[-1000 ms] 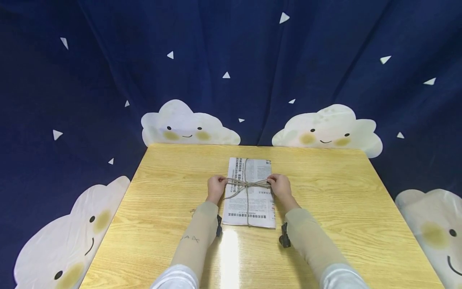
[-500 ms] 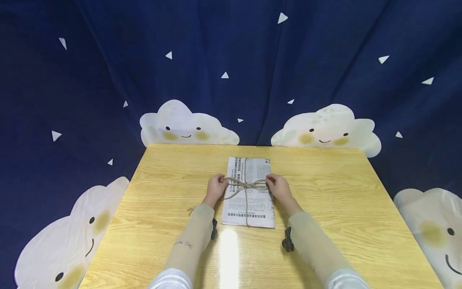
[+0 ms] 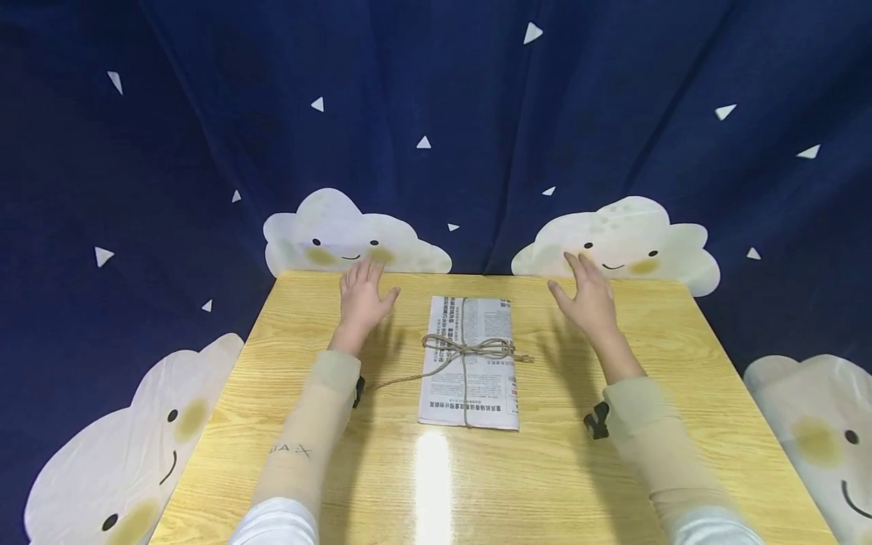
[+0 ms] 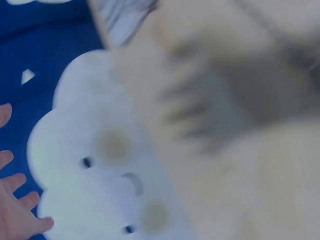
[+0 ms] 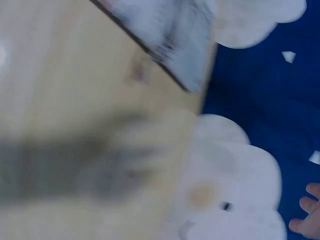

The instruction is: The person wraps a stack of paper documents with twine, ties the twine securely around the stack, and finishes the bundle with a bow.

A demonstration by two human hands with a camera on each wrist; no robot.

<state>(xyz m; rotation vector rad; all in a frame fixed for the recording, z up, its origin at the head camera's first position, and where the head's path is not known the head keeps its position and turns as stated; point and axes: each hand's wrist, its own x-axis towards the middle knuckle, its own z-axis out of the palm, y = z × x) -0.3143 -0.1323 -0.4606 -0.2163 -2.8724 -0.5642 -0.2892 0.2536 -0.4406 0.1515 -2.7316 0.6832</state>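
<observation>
A folded newspaper bundle (image 3: 487, 390) lies flat at the middle of the table, bound crosswise with brown twine (image 3: 465, 350). The twine is tied in a bow on top, its loops spread left and right, and one long tail runs off leftward over the wood. Raised to the left of the bundle, my left hand (image 3: 362, 299) has its fingers spread and holds nothing. My right hand (image 3: 587, 299) hovers on the other side, fingers likewise spread and holding nothing. The right wrist view shows a blurred corner of the newspaper bundle (image 5: 175, 45).
The light wood table (image 3: 647, 325) carries the bundle, with shadows of both arms on it. Behind the table hangs a dark blue curtain (image 3: 381, 68) printed with white clouds and triangles. A dark camera (image 3: 596, 421) is strapped at the right wrist.
Both hands have let go of the twine bow and moved up and apart, fingers now spread. The bundle stays in place; the left twine tail now stretches out past its edge.
</observation>
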